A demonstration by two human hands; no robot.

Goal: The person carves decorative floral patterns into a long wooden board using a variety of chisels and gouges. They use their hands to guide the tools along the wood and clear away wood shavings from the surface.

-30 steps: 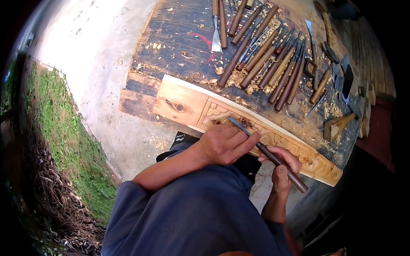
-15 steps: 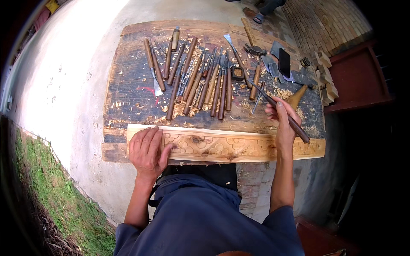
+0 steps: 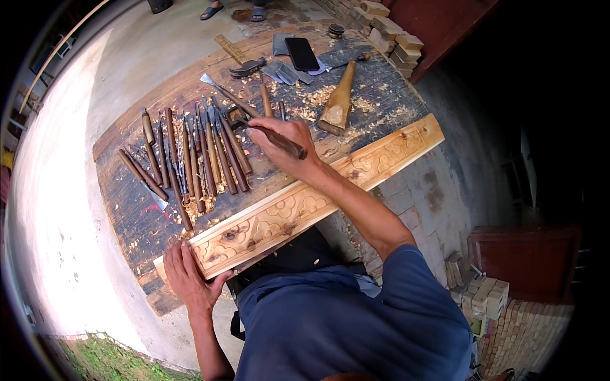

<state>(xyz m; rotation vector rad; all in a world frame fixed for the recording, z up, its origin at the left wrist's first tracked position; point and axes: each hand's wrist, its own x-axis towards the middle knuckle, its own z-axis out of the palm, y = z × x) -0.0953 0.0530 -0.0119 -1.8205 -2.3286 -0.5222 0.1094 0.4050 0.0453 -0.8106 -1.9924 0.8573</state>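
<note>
Along the near edge of the workbench (image 3: 136, 244) lies a long pale wooden board (image 3: 286, 214) carved with rounded floral outlines. My left hand (image 3: 192, 278) grips its left end, fingers over the top and thumb by the near edge. Above the board, my right hand (image 3: 287, 145) is closed around the dark wooden handle of a carving chisel (image 3: 291, 147); the chisel's blade end cannot be made out against the tools behind. Just left of that hand, several carving tools (image 3: 210, 152) with brown handles lie side by side among wood shavings. A flat-bladed chisel (image 3: 232, 96) lies just beyond my right hand.
Farther back lie a claw hammer (image 3: 246, 66), a black phone (image 3: 302, 54), grey sharpening stones (image 3: 286, 73) and a round tin (image 3: 336, 30). A wooden mallet (image 3: 340, 101) rests at the right. Stacked bricks (image 3: 406, 51) stand past the bench; a person's slippered feet (image 3: 258, 14) show at the far side.
My view has turned, so the bench and board now appear slanted. My right hand has moved left with the chisel, toward the row of tools. The left hand stays at the board's left end.
</note>
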